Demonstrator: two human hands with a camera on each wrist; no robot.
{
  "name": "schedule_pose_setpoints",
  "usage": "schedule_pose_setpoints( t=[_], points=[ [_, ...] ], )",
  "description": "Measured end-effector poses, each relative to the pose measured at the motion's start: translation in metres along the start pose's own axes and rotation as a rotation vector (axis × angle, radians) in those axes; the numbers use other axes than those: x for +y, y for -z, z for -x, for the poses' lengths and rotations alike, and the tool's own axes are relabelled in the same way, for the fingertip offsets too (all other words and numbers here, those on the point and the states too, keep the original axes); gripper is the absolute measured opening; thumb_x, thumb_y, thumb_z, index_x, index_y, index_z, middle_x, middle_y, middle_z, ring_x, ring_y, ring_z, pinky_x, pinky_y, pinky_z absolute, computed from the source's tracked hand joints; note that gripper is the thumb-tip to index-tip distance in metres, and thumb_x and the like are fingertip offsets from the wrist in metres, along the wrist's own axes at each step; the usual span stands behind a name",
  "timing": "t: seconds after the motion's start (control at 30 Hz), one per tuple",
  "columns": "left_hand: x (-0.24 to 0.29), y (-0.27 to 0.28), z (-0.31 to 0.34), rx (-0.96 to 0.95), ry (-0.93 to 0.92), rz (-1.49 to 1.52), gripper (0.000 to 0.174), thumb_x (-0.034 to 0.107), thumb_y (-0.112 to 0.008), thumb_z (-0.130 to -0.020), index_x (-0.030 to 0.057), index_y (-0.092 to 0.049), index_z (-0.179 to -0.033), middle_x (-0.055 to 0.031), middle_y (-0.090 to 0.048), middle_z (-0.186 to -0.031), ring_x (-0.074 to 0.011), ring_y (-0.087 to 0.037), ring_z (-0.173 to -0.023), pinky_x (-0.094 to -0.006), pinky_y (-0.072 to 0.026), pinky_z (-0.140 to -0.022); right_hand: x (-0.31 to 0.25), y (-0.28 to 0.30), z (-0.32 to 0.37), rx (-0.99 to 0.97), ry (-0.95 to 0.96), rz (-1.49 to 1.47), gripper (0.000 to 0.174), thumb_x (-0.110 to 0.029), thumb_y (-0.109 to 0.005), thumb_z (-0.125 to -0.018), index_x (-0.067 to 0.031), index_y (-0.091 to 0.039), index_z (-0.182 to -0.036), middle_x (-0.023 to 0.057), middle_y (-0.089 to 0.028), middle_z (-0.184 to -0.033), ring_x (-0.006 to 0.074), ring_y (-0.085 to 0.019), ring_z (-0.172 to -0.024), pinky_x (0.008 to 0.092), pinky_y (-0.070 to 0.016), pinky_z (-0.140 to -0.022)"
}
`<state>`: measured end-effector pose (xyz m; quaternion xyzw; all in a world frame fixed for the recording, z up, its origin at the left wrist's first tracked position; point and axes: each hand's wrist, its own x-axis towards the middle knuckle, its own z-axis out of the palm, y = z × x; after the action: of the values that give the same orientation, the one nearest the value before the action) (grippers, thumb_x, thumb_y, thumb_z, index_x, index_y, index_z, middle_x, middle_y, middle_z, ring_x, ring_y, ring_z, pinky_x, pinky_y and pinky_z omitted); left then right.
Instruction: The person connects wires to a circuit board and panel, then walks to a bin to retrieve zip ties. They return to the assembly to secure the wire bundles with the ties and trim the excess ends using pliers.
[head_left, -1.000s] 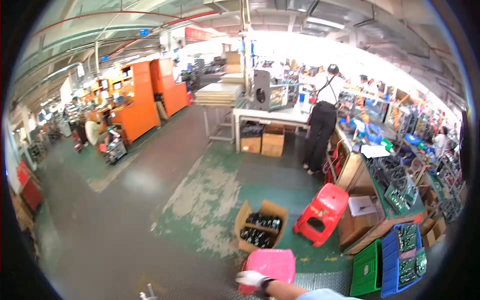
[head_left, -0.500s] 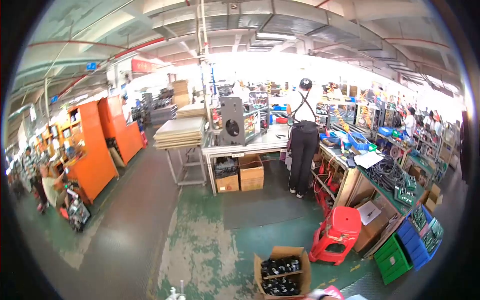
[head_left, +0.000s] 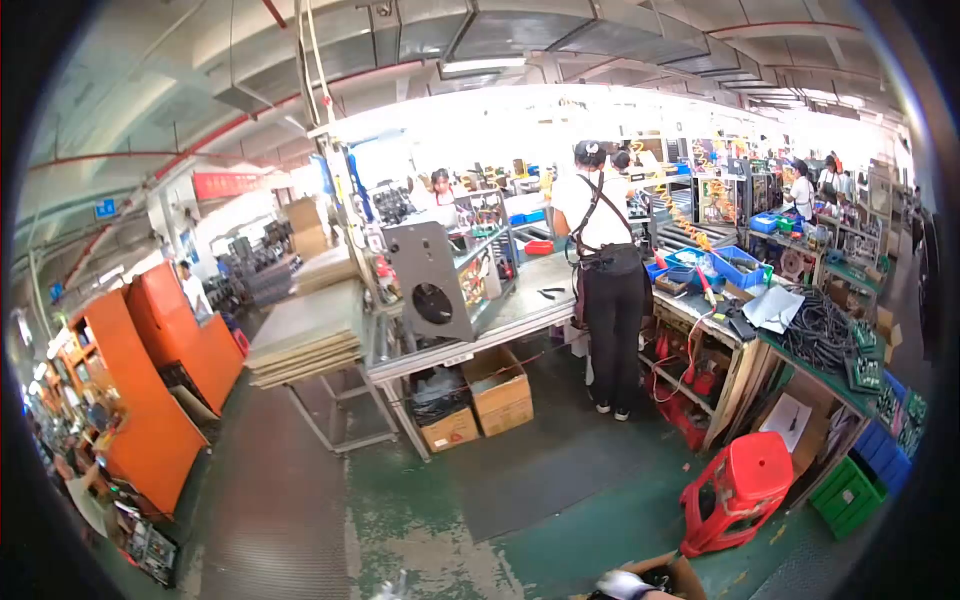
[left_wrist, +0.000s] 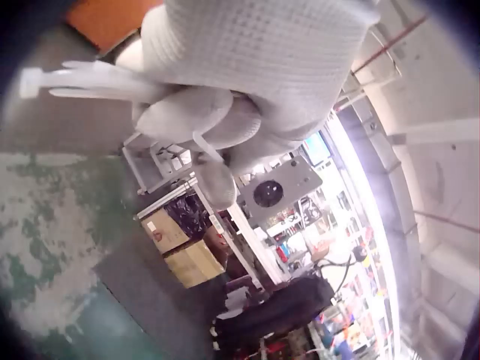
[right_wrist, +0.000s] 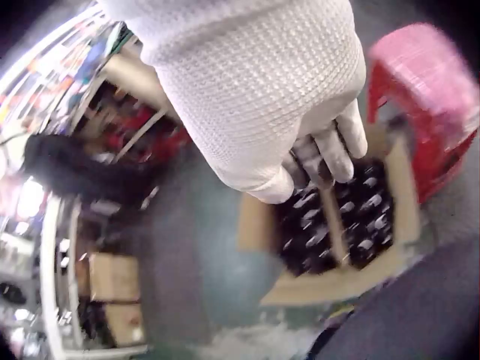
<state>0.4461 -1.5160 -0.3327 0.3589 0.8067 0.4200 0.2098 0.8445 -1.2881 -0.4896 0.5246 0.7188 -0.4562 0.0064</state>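
Note:
My left hand (left_wrist: 247,82), in a white knit glove, has its fingers curled round thin white plastic strips (left_wrist: 97,81). The strips stick out past the fingers, one with a blocky end; their exact kind does not show. My right hand (right_wrist: 262,105), also in a white glove, is over an open cardboard carton (right_wrist: 337,289) with its fingers loosely bent downward. Inside the carton, several shiny black parts (right_wrist: 307,236) lie on both sides of a cardboard divider. In the head view the right hand (head_left: 622,585) overlaps the carton (head_left: 688,578) at the bottom edge.
A pink-topped stool (right_wrist: 427,67) stands beside the carton. Ahead are a red stool (head_left: 750,475), a green crate (head_left: 845,498) and a workbench (head_left: 540,290) bearing a grey speaker panel (head_left: 430,275). A person (head_left: 605,260) stands at the bench, facing away. Stacked boards (head_left: 305,330) are at left.
My right hand has left the pink stool and is now over the carton. The head view has risen and moved forward, so the bench and the person appear nearer.

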Motion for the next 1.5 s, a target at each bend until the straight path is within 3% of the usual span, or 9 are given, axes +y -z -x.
schedule_pose_setpoints(
  t=[0.1,0.3,0.5,0.77,0.8,0.9,0.93,1.13,1.5],
  points=[
    [0.019,-0.013,-0.103,0.018,0.034,0.105,0.015,0.013,-0.056,-0.093,0.0032,-0.065,-0.086,-0.0013,-0.061,-0.071,-0.009,-0.054,-0.064,-0.0269,-0.0461,-0.058,-0.152,0.054,-0.073,-0.02,0.276,-0.068,0.048,-0.038,-0.055,-0.088,-0.0006,-0.062,-0.117,0.0215,-0.06,-0.123,0.0363,-0.053,-0.119,0.0407,-0.0426,-0.1],
    [0.067,-0.07,-0.304,-0.125,-0.106,0.002,0.017,0.016,-0.056,-0.093,0.0051,-0.066,-0.085,-0.0033,-0.061,-0.068,-0.0127,-0.055,-0.063,-0.0301,-0.0444,-0.059,-0.206,0.119,-0.209,0.077,0.272,-0.155,0.042,-0.042,-0.05,-0.092,-0.0102,-0.064,-0.116,0.0138,-0.068,-0.109,0.03,-0.063,-0.104,0.0372,-0.0475,-0.093],
    [0.148,-0.126,-0.557,0.174,-0.259,0.079,0.022,0.021,-0.053,-0.096,0.0026,-0.059,-0.086,-0.0069,-0.062,-0.061,-0.0171,-0.058,-0.055,-0.0344,-0.046,-0.055,0.037,0.119,-0.269,0.168,-0.461,0.262,0.032,-0.03,-0.048,-0.09,-0.0079,-0.067,-0.105,0.0199,-0.063,-0.115,0.0355,-0.059,-0.108,0.045,-0.0462,-0.093],
    [0.438,-0.16,-0.822,0.761,-0.932,0.194,0.022,0.014,-0.047,-0.1,-0.003,-0.056,-0.11,-0.0084,-0.058,-0.082,-0.0186,-0.054,-0.078,-0.0326,-0.0439,-0.074,0.097,0.257,-0.329,0.185,-0.653,-0.064,0.043,-0.023,-0.072,-0.076,-0.0123,-0.064,-0.117,0.0223,-0.064,-0.113,0.0333,-0.062,-0.105,0.0411,-0.0485,-0.094],
    [0.467,-0.159,-0.835,0.73,-0.827,0.197,0.021,0.015,-0.046,-0.101,-0.0018,-0.056,-0.109,-0.0081,-0.058,-0.08,-0.0188,-0.054,-0.078,-0.033,-0.0442,-0.078,0.201,0.243,-0.392,0.098,-0.373,0.484,0.029,-0.034,-0.06,-0.079,-0.0072,-0.066,-0.086,0.0156,-0.068,-0.09,0.0325,-0.065,-0.092,0.0436,-0.0506,-0.08],
    [0.514,-0.168,-0.908,0.928,-0.914,0.162,0.02,0.015,-0.046,-0.1,-0.0016,-0.055,-0.108,-0.0073,-0.058,-0.083,-0.0166,-0.053,-0.081,-0.0316,-0.0432,-0.08,0.088,0.352,-0.53,0.423,0.102,0.575,0.028,-0.028,-0.071,-0.071,-0.0107,-0.065,-0.092,0.0163,-0.067,-0.093,0.0355,-0.064,-0.088,0.0467,-0.0504,-0.079],
    [0.525,-0.177,-0.922,0.933,-0.912,0.149,0.02,0.015,-0.046,-0.1,-0.0016,-0.055,-0.108,-0.0073,-0.058,-0.083,-0.0166,-0.053,-0.081,-0.0316,-0.0432,-0.08,0.048,0.382,-0.581,0.464,-0.097,-0.203,0.028,-0.029,-0.069,-0.073,-0.0078,-0.065,-0.091,0.0172,-0.066,-0.093,0.0372,-0.063,-0.089,0.0464,-0.0505,-0.08],
    [0.539,-0.193,-0.945,1.125,-0.737,0.233,0.028,0.021,-0.045,-0.102,-0.0023,-0.057,-0.11,-0.006,-0.057,-0.084,-0.0146,-0.052,-0.082,-0.0311,-0.0418,-0.081,-0.214,0.547,-0.768,0.301,0.251,-0.163,0.037,-0.031,-0.055,-0.092,-0.005,-0.065,-0.116,0.013,-0.07,-0.099,0.0229,-0.068,-0.088,0.0345,-0.0529,-0.081],
    [0.5,-0.165,-0.924,1.136,-0.468,-0.047,0.03,0.02,-0.041,-0.103,-0.0038,-0.054,-0.116,-0.0051,-0.048,-0.094,-0.0117,-0.045,-0.092,-0.0249,-0.0345,-0.092,-0.436,0.716,-0.981,0.644,0.604,-0.53,0.029,-0.02,-0.063,-0.09,0.0008,-0.064,-0.111,0.0155,-0.068,-0.105,0.0245,-0.063,-0.101,0.033,-0.0473,-0.092]
  ],
)
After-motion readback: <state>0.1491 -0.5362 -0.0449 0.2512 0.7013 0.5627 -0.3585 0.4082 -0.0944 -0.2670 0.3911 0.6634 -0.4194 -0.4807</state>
